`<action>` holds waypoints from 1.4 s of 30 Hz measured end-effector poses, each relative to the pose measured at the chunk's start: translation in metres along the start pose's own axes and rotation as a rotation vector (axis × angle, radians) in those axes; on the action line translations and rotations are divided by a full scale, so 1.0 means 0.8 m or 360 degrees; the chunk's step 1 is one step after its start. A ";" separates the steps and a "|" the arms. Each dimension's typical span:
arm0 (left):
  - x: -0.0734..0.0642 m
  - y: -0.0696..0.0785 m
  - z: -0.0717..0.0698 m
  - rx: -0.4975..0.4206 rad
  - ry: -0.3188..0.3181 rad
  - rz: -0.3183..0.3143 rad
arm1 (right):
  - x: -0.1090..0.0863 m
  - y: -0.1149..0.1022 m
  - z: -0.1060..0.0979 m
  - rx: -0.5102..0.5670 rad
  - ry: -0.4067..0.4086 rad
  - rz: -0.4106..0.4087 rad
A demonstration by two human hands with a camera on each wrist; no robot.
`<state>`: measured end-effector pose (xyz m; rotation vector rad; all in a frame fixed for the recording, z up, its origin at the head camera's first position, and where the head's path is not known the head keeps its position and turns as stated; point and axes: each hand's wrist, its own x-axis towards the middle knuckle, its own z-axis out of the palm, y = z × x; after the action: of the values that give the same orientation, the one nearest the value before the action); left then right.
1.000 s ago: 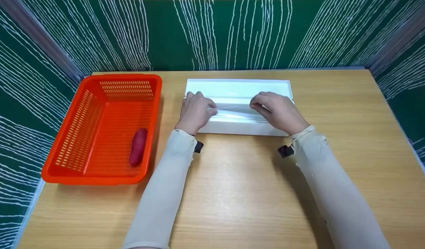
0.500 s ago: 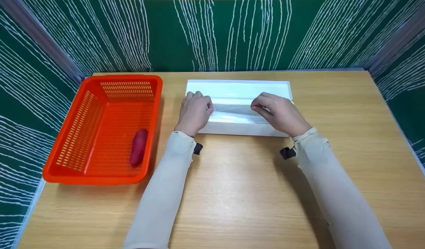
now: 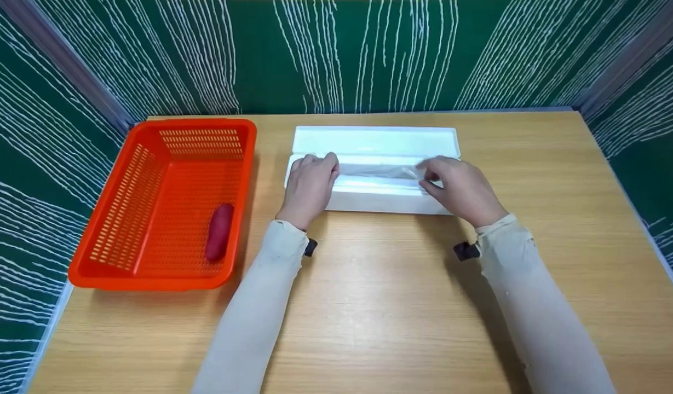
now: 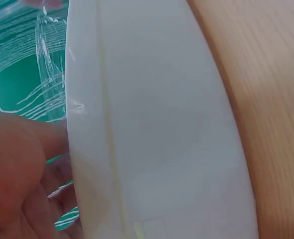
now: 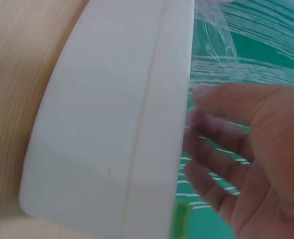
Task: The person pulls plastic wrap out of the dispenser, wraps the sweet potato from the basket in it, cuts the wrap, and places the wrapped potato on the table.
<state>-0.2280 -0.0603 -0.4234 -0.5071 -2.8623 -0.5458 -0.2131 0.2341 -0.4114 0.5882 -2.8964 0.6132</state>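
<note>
A white lidded box [image 3: 385, 201] lies on the table in the head view, its lid [image 3: 375, 141] tipped back. Clear plastic film [image 3: 380, 171] stretches across the opening between the hands. At the box's left end my left hand [image 3: 310, 186] has its fingers curled, seemingly pinching the film; the box edge hides its thumb tip in the left wrist view. My right hand [image 3: 461, 189] is beside the film's right end, thumb and fingers apart. The right wrist view shows this hand [image 5: 256, 144] behind the box wall [image 5: 107, 119], with film [image 5: 214, 40] near the thumb.
An orange plastic basket [image 3: 166, 219] stands to the left on the wooden table [image 3: 369, 306]. Inside it a dark red, elongated object [image 3: 219, 232] lies against the right wall. Green walls [image 3: 259, 65] with white streaks enclose the table's back and sides.
My right hand has moved right and toward me, its thumb and fingers now wider apart. My left hand has lowered slightly at the box's left end. The film lies flatter over the opening.
</note>
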 end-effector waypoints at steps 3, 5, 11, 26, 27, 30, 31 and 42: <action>-0.003 0.001 0.000 0.0012 0.0014 0.0006 | -0.005 0.008 0.005 0.0015 0.0076 0.0030; -0.007 0.000 -0.001 0.0007 0.0034 0.0013 | -0.009 0.011 0.008 0.0042 0.0128 0.0048; -0.016 -0.007 0.001 -0.0090 0.0125 0.0085 | -0.020 0.013 0.020 0.0188 0.0238 0.0128; -0.031 -0.034 -0.004 -0.0331 -0.0108 0.0096 | -0.022 0.012 0.036 0.0378 0.0271 0.0022; -0.031 -0.035 -0.006 -0.0349 -0.0150 0.0096 | -0.023 0.013 0.036 0.0377 0.0243 0.0018; -0.033 -0.034 -0.012 -0.0370 -0.0262 0.0071 | -0.024 0.013 0.036 0.0366 0.0182 0.0005; -0.033 -0.034 -0.014 -0.0370 -0.0291 0.0060 | -0.025 0.013 0.035 0.0367 0.0163 0.0012; -0.034 -0.027 -0.020 -0.0297 -0.0217 -0.0022 | -0.028 0.008 0.023 0.0366 0.0145 0.0168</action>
<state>-0.2092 -0.0934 -0.4219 -0.5749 -2.9605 -0.8164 -0.1959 0.2395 -0.4345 0.4213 -2.8055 0.9708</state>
